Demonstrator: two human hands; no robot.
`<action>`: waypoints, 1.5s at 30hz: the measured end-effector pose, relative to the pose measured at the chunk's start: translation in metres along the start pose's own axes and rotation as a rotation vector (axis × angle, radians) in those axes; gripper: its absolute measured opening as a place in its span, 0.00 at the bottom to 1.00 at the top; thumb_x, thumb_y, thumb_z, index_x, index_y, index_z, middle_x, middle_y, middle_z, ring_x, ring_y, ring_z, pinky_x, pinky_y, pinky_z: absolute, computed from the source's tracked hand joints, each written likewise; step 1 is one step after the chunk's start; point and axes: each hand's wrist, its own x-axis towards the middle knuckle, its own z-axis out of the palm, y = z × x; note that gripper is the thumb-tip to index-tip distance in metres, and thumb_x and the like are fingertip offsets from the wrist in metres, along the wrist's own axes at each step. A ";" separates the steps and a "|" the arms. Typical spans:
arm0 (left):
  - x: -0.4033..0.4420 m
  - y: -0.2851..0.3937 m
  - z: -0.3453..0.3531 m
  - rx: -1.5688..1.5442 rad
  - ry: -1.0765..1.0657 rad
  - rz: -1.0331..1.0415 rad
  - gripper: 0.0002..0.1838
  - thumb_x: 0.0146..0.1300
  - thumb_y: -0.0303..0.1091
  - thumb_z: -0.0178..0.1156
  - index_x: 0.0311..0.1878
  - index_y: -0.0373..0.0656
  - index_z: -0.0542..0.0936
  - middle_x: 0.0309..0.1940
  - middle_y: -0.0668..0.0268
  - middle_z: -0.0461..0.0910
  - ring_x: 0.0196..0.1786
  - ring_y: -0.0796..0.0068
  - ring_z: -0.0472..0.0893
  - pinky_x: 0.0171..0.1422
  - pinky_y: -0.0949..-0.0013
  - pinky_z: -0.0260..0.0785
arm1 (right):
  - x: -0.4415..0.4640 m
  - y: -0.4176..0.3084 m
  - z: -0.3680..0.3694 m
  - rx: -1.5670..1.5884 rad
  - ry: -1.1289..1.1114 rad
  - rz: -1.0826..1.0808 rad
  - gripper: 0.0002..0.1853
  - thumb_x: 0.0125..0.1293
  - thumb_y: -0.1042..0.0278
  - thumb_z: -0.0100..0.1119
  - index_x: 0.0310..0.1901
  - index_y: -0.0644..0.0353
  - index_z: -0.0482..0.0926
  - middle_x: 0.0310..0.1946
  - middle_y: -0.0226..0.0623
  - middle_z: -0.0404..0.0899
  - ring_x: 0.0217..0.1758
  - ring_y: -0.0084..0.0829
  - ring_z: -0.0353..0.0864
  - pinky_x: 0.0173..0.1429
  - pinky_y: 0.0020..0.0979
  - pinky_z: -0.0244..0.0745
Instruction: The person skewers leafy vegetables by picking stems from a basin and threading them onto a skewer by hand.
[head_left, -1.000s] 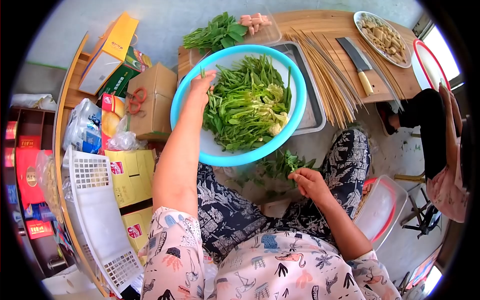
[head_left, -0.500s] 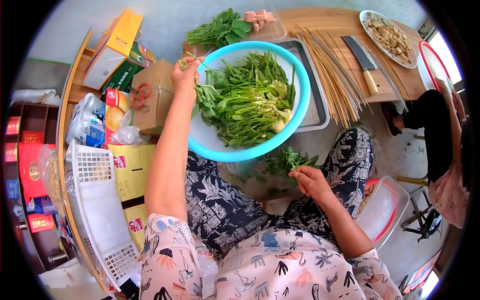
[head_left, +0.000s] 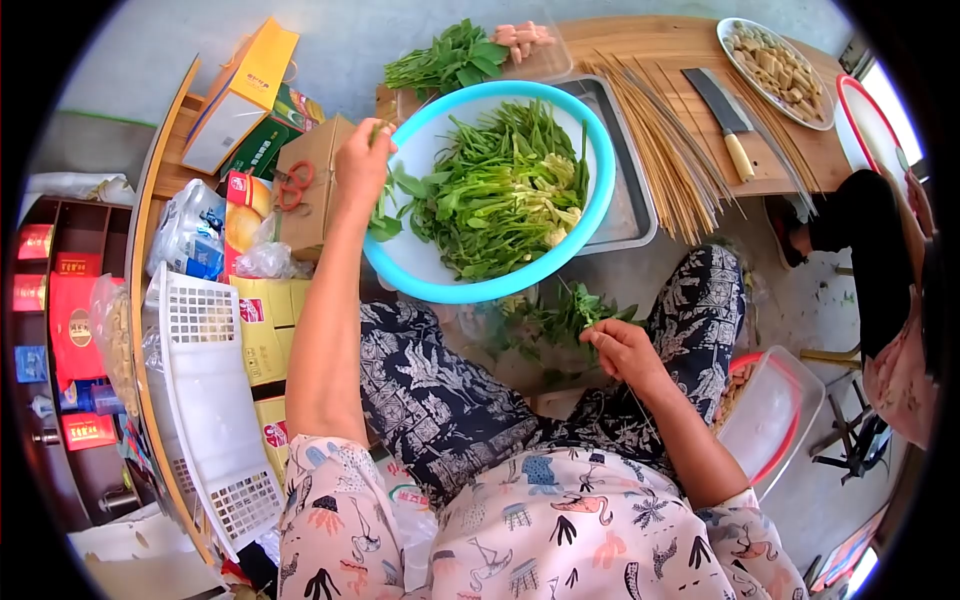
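A blue-rimmed white basin holds a heap of leafy greens with pale cut ends at its right. At the basin's left rim my left hand is closed around some green stems, whose leaves hang below the fist. Lower down, between my knees, my right hand pinches a thin skewer that runs back toward my body. Leafy greens show just beyond its fingertips; whether they are all on the skewer I cannot tell.
On the wooden table lie many bamboo skewers, a cleaver and a plate of food pieces. A metal tray sits beside the basin. Scissors rest by a cardboard box; another person is at right.
My left hand, with the stems, has shifted slightly down and left, and its leaves hang farther left. The right hand keeps its pinch nearly in place. The whole view has shifted slightly.
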 end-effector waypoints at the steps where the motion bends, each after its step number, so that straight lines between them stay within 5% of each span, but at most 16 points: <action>1: -0.005 0.006 0.005 0.259 -0.058 0.004 0.09 0.63 0.34 0.55 0.45 0.43 0.78 0.29 0.64 0.82 0.33 0.68 0.80 0.38 0.63 0.70 | 0.000 0.000 0.000 -0.001 -0.005 -0.004 0.10 0.70 0.68 0.50 0.39 0.64 0.79 0.13 0.22 0.65 0.14 0.14 0.60 0.19 0.20 0.53; 2: -0.007 0.010 0.010 0.518 -0.116 0.008 0.08 0.62 0.34 0.55 0.43 0.45 0.78 0.30 0.61 0.82 0.35 0.62 0.81 0.40 0.59 0.71 | 0.000 0.000 0.000 -0.002 -0.010 -0.008 0.10 0.70 0.67 0.50 0.39 0.64 0.79 0.13 0.22 0.65 0.14 0.14 0.60 0.19 0.20 0.53; 6: -0.008 -0.013 0.041 0.629 -0.178 0.304 0.07 0.61 0.35 0.57 0.42 0.48 0.78 0.29 0.59 0.81 0.36 0.56 0.80 0.38 0.53 0.69 | 0.002 0.000 0.000 0.011 -0.010 0.008 0.10 0.70 0.67 0.50 0.39 0.63 0.79 0.13 0.22 0.65 0.14 0.14 0.60 0.19 0.20 0.52; 11: 0.002 -0.007 0.069 0.480 -0.353 0.003 0.12 0.55 0.43 0.65 0.38 0.47 0.82 0.32 0.59 0.82 0.37 0.53 0.79 0.40 0.56 0.69 | 0.002 -0.004 0.002 0.005 0.000 0.045 0.10 0.70 0.67 0.49 0.41 0.64 0.79 0.13 0.21 0.64 0.14 0.13 0.58 0.19 0.18 0.52; 15: 0.010 -0.037 0.087 0.494 -0.544 -0.058 0.14 0.55 0.41 0.65 0.45 0.54 0.84 0.37 0.57 0.83 0.45 0.57 0.80 0.49 0.59 0.71 | 0.003 -0.003 0.002 -0.008 0.011 0.063 0.10 0.71 0.67 0.49 0.42 0.64 0.79 0.13 0.21 0.64 0.14 0.13 0.58 0.19 0.18 0.52; 21: 0.014 -0.055 0.094 0.540 -0.634 -0.110 0.10 0.54 0.41 0.66 0.40 0.54 0.85 0.38 0.60 0.83 0.42 0.55 0.80 0.48 0.58 0.71 | 0.003 -0.007 0.003 -0.008 0.000 0.044 0.11 0.71 0.67 0.49 0.42 0.64 0.79 0.14 0.21 0.64 0.15 0.13 0.59 0.19 0.18 0.53; 25: 0.015 -0.060 0.085 0.519 -0.621 -0.137 0.11 0.52 0.41 0.66 0.39 0.51 0.84 0.35 0.60 0.83 0.38 0.59 0.81 0.46 0.60 0.71 | 0.004 -0.004 0.001 0.004 0.001 0.047 0.10 0.70 0.68 0.50 0.41 0.65 0.79 0.14 0.22 0.65 0.15 0.13 0.60 0.20 0.19 0.54; 30: 0.006 -0.041 0.045 0.128 -0.452 -0.109 0.17 0.50 0.42 0.67 0.37 0.39 0.82 0.28 0.63 0.81 0.32 0.75 0.78 0.41 0.68 0.69 | 0.002 -0.004 0.001 0.000 -0.008 0.039 0.10 0.69 0.68 0.50 0.40 0.65 0.79 0.15 0.23 0.66 0.15 0.14 0.61 0.20 0.20 0.54; 35: -0.004 0.017 -0.006 0.166 -0.306 -0.134 0.17 0.49 0.41 0.67 0.38 0.38 0.82 0.27 0.64 0.80 0.31 0.74 0.77 0.40 0.68 0.69 | 0.003 -0.003 0.001 -0.034 -0.034 0.026 0.10 0.69 0.68 0.50 0.40 0.64 0.79 0.14 0.23 0.66 0.15 0.14 0.62 0.20 0.20 0.55; 38: -0.025 0.045 -0.016 0.333 -0.247 0.074 0.18 0.48 0.40 0.68 0.40 0.38 0.82 0.31 0.62 0.79 0.33 0.71 0.78 0.42 0.68 0.69 | 0.004 -0.001 0.001 -0.033 -0.064 -0.002 0.10 0.70 0.67 0.49 0.42 0.64 0.78 0.14 0.22 0.65 0.14 0.14 0.60 0.19 0.18 0.54; 40: -0.045 0.057 -0.010 0.290 -0.386 0.090 0.18 0.49 0.37 0.70 0.40 0.37 0.81 0.30 0.68 0.79 0.33 0.80 0.75 0.40 0.74 0.68 | 0.004 0.001 0.000 -0.036 -0.066 0.013 0.10 0.71 0.68 0.48 0.41 0.64 0.78 0.14 0.22 0.65 0.14 0.14 0.60 0.19 0.18 0.54; 44: -0.043 0.032 -0.014 0.119 -0.260 -0.020 0.14 0.53 0.36 0.68 0.38 0.37 0.83 0.27 0.69 0.79 0.31 0.84 0.74 0.37 0.76 0.67 | 0.001 0.001 -0.003 -0.060 -0.049 -0.024 0.11 0.71 0.67 0.48 0.41 0.64 0.78 0.14 0.22 0.65 0.14 0.14 0.60 0.19 0.18 0.54; 45: -0.046 0.046 -0.017 0.275 -0.240 -0.021 0.11 0.57 0.35 0.65 0.37 0.37 0.83 0.25 0.71 0.79 0.29 0.86 0.74 0.35 0.77 0.66 | -0.001 0.002 -0.003 -0.063 -0.042 -0.021 0.11 0.71 0.67 0.48 0.41 0.64 0.78 0.14 0.22 0.65 0.14 0.14 0.60 0.19 0.18 0.54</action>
